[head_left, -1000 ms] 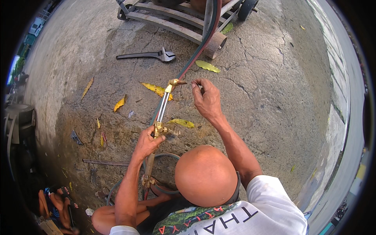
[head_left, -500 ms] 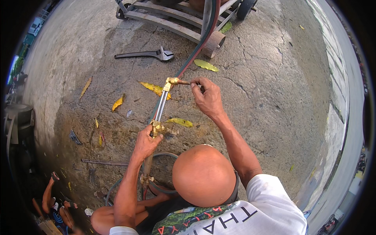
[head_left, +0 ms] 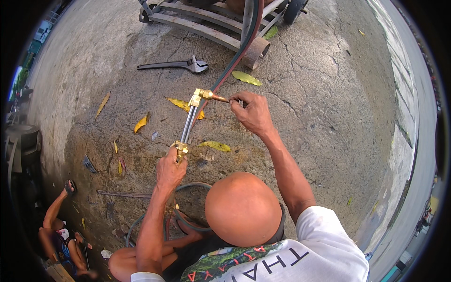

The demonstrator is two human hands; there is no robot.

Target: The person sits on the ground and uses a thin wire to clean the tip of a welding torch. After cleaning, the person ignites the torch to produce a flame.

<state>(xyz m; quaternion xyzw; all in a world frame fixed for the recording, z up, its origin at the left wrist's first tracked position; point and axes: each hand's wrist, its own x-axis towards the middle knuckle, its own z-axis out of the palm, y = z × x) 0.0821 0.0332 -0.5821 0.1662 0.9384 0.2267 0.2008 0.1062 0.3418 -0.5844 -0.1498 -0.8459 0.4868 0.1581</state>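
My left hand (head_left: 170, 169) is wrapped round the handle of a cutting torch (head_left: 189, 124), just below its brass valve body. Two slim silver tubes run from there up to a brass head, and a copper tip (head_left: 220, 97) points right from it. At the end of that tip, my right hand (head_left: 253, 113) is closed in a pinch. A small dark thing shows between its fingers, too hidden to name. Green and red hoses (head_left: 238, 55) pass behind the torch head. My bent knee (head_left: 243, 209) rises between my forearms.
An adjustable wrench (head_left: 173, 65) lies on the cracked concrete beyond the torch. Farther off stands a metal cart (head_left: 195, 24) with wheels. Fallen leaves (head_left: 216, 146) and a flat metal bar (head_left: 124, 193) lie about. Another person's leg (head_left: 55, 209) shows at lower left.
The torch has shifted slightly left and away, with my left hand moving along. My right hand has moved a little right, staying at the tip. At lower left, the other person's leg has moved.
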